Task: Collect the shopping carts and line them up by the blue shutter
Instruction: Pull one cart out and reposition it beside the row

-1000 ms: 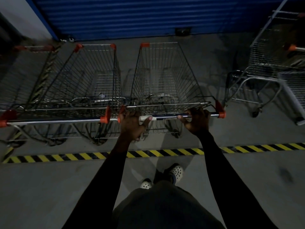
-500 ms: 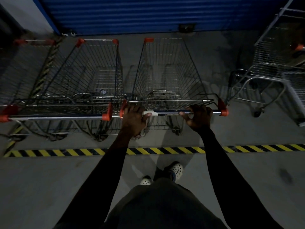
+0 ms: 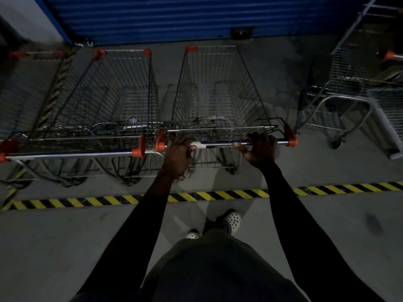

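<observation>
A wire shopping cart (image 3: 218, 90) with orange corner caps stands in front of me, its nose toward the blue shutter (image 3: 174, 16). My left hand (image 3: 177, 154) grips the left part of its handle bar (image 3: 218, 144), and my right hand (image 3: 258, 149) grips the right part. A second cart (image 3: 109, 99) stands parallel just to the left, its handle a little nearer to me. Part of a third cart (image 3: 21, 94) shows at the far left, blurred.
Two more carts (image 3: 359, 83) stand at the right, turned another way. A yellow-and-black hazard stripe (image 3: 218, 196) crosses the grey concrete floor behind the cart wheels. My feet in white clogs (image 3: 232, 219) stand just behind the stripe. A white wall (image 3: 26, 16) borders the shutter's left edge.
The cart in my hands has rolled forward toward the shutter, drawing about level with the cart on its left. Both hands keep their grip on the handle.
</observation>
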